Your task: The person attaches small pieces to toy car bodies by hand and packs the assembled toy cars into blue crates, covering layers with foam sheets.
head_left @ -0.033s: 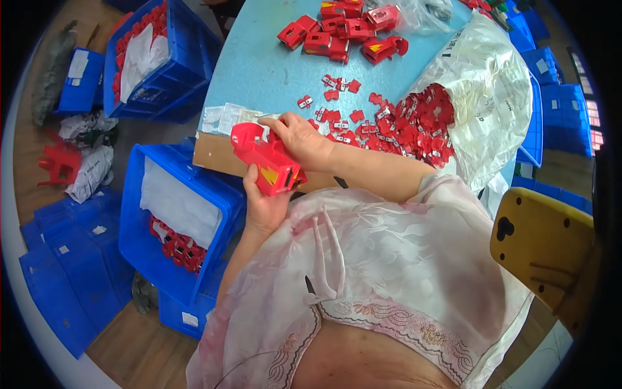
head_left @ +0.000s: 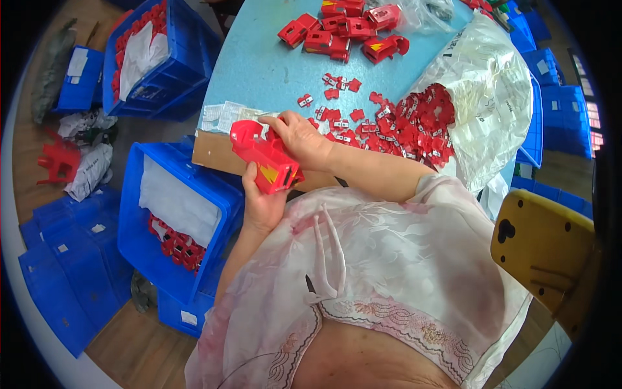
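Observation:
A red plastic toy car body (head_left: 265,159) with a yellow flash on its side is held tilted above the table's near left edge. My left hand (head_left: 262,201) grips its lower end, closed around it from below. Against its upper right side, my right hand (head_left: 301,139) is closed with fingers curled onto the body; a small part between those fingertips, if any, is hidden. Beyond my right hand, small red pieces with silvery plates (head_left: 382,123) lie scattered and heaped. Several similar red car bodies (head_left: 327,44) rest farther back on the light blue table (head_left: 259,71).
A white sack (head_left: 489,97) lies open at right, spilling small red pieces. A blue crate (head_left: 133,227) with red parts and white sheets stands at my left below the table; another crate (head_left: 184,65) stands behind it. A yellow chair (head_left: 544,246) is at right.

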### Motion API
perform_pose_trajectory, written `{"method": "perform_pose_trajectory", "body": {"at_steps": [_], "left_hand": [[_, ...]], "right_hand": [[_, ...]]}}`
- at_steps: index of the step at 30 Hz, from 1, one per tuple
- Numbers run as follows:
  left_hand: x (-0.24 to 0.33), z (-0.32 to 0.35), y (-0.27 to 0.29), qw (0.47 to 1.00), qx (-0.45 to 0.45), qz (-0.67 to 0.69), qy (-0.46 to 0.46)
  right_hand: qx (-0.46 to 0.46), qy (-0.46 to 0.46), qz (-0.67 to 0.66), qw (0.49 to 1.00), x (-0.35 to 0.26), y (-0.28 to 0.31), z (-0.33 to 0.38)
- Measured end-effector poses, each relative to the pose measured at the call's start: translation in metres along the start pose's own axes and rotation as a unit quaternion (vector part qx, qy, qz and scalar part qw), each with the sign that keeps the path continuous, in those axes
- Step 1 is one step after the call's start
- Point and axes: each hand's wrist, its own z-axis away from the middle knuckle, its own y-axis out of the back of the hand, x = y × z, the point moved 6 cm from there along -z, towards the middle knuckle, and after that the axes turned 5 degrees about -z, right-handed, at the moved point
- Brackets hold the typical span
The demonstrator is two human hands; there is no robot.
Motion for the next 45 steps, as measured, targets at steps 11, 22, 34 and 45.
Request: {"method": "perform_pose_trajectory", "body": {"at_steps": [11,22,34,45], "left_hand": [[0.017,-0.01,0.025,0.995,0.088,0.033,-0.02],[0.023,-0.014,0.009,0.996,0.079,0.024,-0.025],[0.024,-0.014,-0.001,0.999,0.041,0.016,-0.011],[0.024,0.005,-0.014,1.0,-0.007,-0.021,-0.005]], "right_hand": [[0.09,-0.032,0.156,0.983,0.179,0.053,-0.003],[-0.079,-0.122,0.313,0.938,0.217,0.06,-0.044],[0.044,-0.091,-0.323,0.941,0.02,0.078,-0.002],[0.1,-0.056,-0.231,0.966,-0.027,0.073,0.016]]}}
